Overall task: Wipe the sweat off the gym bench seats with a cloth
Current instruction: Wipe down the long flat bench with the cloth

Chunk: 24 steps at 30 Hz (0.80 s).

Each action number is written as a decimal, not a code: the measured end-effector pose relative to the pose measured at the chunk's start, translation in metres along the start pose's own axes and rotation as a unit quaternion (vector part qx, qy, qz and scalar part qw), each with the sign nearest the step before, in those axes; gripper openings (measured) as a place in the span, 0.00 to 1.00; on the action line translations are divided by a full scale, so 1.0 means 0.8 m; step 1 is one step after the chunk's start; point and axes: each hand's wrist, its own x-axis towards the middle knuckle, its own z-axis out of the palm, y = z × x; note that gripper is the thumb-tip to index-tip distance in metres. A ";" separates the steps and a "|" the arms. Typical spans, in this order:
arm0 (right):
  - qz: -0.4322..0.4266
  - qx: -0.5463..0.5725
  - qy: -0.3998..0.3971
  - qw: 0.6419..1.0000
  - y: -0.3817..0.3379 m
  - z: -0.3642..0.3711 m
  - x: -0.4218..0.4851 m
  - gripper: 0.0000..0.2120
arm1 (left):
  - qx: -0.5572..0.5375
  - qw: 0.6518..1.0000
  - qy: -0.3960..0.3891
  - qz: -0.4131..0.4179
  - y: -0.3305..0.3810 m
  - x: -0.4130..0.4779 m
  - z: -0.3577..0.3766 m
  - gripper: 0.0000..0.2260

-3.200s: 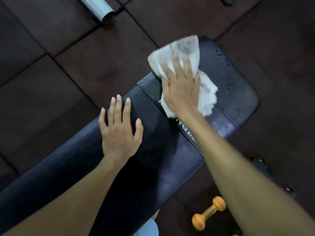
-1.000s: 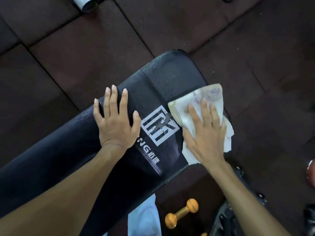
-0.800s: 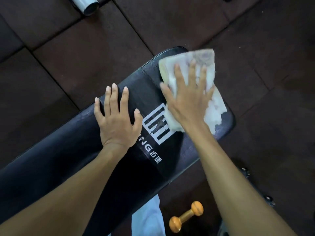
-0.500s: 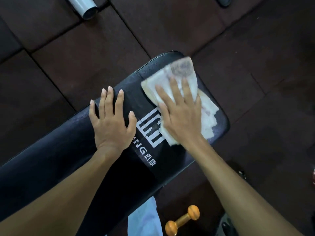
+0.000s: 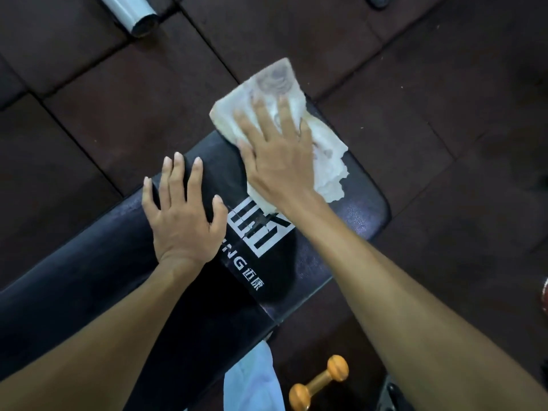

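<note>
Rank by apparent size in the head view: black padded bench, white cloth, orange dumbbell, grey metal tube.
1. Black padded bench, far the largest.
2. White cloth, partly under the right hand.
3. Orange dumbbell and grey metal tube: both cropped, not ranked.

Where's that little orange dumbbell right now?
The orange dumbbell lies on the dark floor at the bottom of the head view, just below the black bench and under the right forearm.

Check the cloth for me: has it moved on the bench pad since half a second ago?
Yes. The cloth under the right hand has slid away from the white logo towards the pad's far end, its top corner now overhanging the bench pad.
</note>
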 end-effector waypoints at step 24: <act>0.051 -0.022 -0.056 0.997 -0.026 -0.005 0.030 0.22 | -0.001 1.000 -0.011 0.006 -0.005 0.001 0.002 0.27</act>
